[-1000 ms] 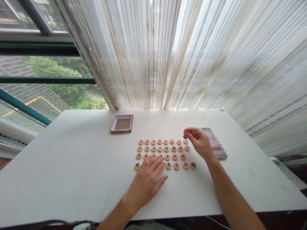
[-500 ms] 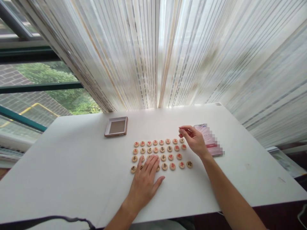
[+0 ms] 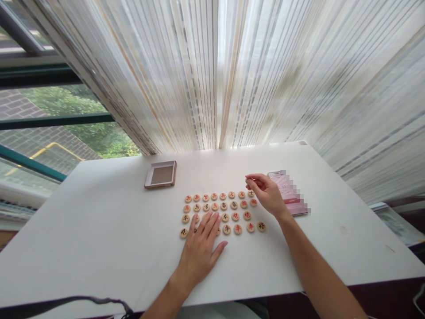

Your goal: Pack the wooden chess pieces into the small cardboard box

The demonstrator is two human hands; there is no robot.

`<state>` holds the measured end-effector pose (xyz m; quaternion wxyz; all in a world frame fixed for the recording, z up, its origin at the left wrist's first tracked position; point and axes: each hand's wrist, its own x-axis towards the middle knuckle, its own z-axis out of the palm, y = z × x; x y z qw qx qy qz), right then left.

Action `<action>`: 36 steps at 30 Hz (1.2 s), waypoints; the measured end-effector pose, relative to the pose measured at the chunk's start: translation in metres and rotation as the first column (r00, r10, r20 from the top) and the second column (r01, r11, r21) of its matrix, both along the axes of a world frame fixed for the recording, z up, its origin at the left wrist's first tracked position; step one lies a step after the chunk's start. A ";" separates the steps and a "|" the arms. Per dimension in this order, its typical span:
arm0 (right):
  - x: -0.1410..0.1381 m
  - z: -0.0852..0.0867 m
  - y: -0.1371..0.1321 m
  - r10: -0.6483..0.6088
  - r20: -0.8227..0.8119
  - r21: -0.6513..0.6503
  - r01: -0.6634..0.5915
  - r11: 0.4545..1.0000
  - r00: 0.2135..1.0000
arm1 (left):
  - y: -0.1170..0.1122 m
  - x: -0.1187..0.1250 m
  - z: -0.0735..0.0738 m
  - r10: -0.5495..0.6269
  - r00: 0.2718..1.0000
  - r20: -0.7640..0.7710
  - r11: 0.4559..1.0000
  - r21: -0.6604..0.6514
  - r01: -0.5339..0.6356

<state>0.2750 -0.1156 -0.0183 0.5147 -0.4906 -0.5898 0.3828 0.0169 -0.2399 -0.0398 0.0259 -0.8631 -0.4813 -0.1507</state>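
Round wooden Chinese chess pieces with red and black characters lie face up in several rows on the white table. My left hand rests palm down with its fingers stretched over the lower two rows, hiding some pieces. Above the right end of the top row, my right hand is closed in a pinch. A sliver of a pale Chinese chess piece shows at its fingertips; the face of it is hidden. Below that hand, a black-character piece is partly covered. Another black piece ends the bottom row.
A shallow open box lies at the back left of the white table. Just beyond my right hand is a pink booklet or box, partly pixelated. Striped curtains hang behind the table's far edge. A dark cable runs at the front left.
Hardly anything differs. The whole view has shifted slightly, and both hands keep their places over the pieces, the right one still pinching.
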 end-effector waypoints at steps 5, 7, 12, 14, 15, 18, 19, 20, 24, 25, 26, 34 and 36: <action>0.001 -0.001 0.000 0.007 0.003 0.004 -0.007 1.000 1.000 | 0.000 0.000 -0.001 0.008 1.000 -0.016 1.000 -0.007 -0.008; 0.002 -0.002 0.001 0.007 0.001 0.004 -0.007 1.000 1.000 | 0.000 0.000 -0.002 0.006 1.000 -0.020 1.000 -0.005 -0.007; 0.003 -0.005 0.003 0.013 -0.005 0.009 -0.013 1.000 1.000 | -0.002 0.003 -0.002 -0.039 0.999 -0.031 0.999 0.015 0.040; 0.004 -0.006 0.004 0.019 -0.003 0.012 -0.019 1.000 1.000 | -0.002 0.006 -0.002 -0.056 0.998 -0.038 0.998 0.020 0.057; 0.004 -0.007 0.004 0.021 -0.002 0.013 -0.021 1.000 1.000 | -0.002 0.007 -0.001 -0.060 0.997 -0.040 0.998 0.023 0.061; 0.005 -0.008 0.006 0.023 0.003 0.016 -0.023 1.000 1.000 | -0.002 0.008 -0.001 -0.059 0.997 -0.040 0.998 0.030 0.061; 0.005 -0.008 0.006 0.024 0.003 0.017 -0.025 1.000 1.000 | -0.002 0.008 -0.001 -0.058 0.998 -0.039 0.998 0.029 0.060; 0.005 -0.008 0.006 0.027 0.004 0.017 -0.027 0.999 1.000 | -0.001 0.008 -0.001 -0.058 0.998 -0.039 0.998 0.028 0.059; 0.005 -0.008 0.005 0.038 0.006 0.017 -0.038 0.999 0.999 | -0.001 0.008 -0.002 -0.050 0.998 -0.041 0.998 0.024 0.051; 0.004 -0.008 0.005 0.038 0.004 0.016 -0.038 0.999 0.999 | -0.001 0.008 -0.002 -0.049 0.998 -0.040 0.998 0.027 0.050; 0.004 -0.007 0.004 0.038 0.002 0.015 -0.038 0.999 0.999 | -0.001 0.008 -0.002 -0.050 0.998 -0.039 0.998 0.032 0.051; 0.003 0.009 0.003 0.049 -0.025 -0.003 -0.049 0.999 0.998 | -0.006 -0.006 0.007 -0.098 0.993 0.067 0.995 0.028 0.097; 0.005 0.017 -0.003 0.071 -0.022 -0.015 -0.071 0.997 0.997 | -0.007 -0.020 0.009 -0.088 0.982 0.169 0.996 0.017 0.087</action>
